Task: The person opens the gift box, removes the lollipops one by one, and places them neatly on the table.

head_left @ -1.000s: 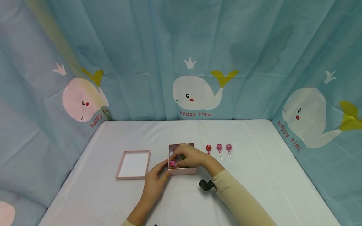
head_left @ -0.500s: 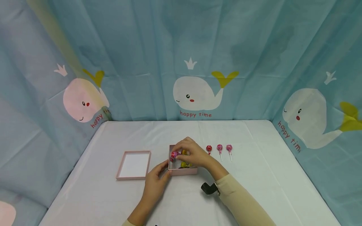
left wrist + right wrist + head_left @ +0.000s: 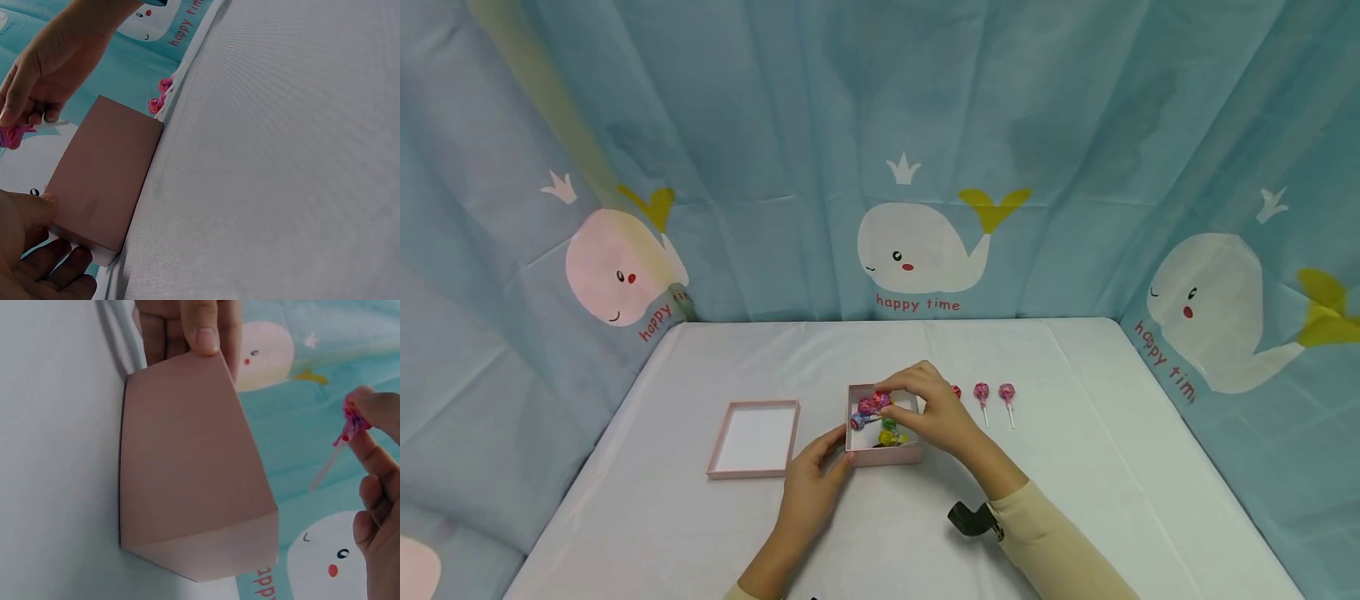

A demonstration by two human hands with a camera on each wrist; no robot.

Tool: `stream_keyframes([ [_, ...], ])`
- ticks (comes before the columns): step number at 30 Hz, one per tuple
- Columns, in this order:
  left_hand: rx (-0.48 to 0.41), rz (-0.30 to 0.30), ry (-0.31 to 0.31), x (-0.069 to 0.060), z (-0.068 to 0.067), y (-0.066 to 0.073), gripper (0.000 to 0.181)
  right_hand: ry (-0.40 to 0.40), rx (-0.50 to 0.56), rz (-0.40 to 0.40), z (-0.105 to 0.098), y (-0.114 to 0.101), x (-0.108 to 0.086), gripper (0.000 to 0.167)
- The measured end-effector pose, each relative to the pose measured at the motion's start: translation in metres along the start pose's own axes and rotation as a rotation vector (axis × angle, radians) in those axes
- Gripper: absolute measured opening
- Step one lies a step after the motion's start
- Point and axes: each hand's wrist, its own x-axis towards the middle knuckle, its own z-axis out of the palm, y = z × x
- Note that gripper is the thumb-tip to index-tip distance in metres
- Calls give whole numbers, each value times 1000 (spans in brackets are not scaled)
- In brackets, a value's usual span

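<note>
My right hand [image 3: 942, 414] pinches a pink-wrapped lollipop [image 3: 354, 419] by its head between thumb and finger. Its white stick points away from the fingertips in the right wrist view. Below that hand is a pink box [image 3: 886, 457] without its lid, with several lollipops inside: a blue one [image 3: 857, 422], a yellow one [image 3: 887, 437], and green and pink ones. My left hand [image 3: 811, 483] grips the box's near left corner, the thumb on the front wall and the fingers round the side. The wrist views show only the box's outer walls.
Left of the box lies its pink-rimmed lid [image 3: 754, 437], white inside facing up. To the right, a row of lollipops [image 3: 982, 392] rests on the white tablecloth [image 3: 1075, 467], one partly behind my right hand. A blue whale-print curtain [image 3: 760, 167] surrounds the table.
My right hand has come up from inside the box and shifted right, now holding a pink lollipop. More of the lollipops in the box show. The left hand has stayed at the corner.
</note>
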Motion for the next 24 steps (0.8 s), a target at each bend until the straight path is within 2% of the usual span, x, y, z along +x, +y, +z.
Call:
stream_keyframes([
  [10, 18, -41, -5, 0, -1, 4, 50, 53, -5, -30, -10, -1, -13, 27],
  [16, 37, -31, 8, -1, 1, 1, 51, 61, -27, -27, -14, -1, -17, 28],
  [24, 37, -26, 9, -1, 1, 1, 51, 98, -36, -37, -31, 0, -17, 28],
])
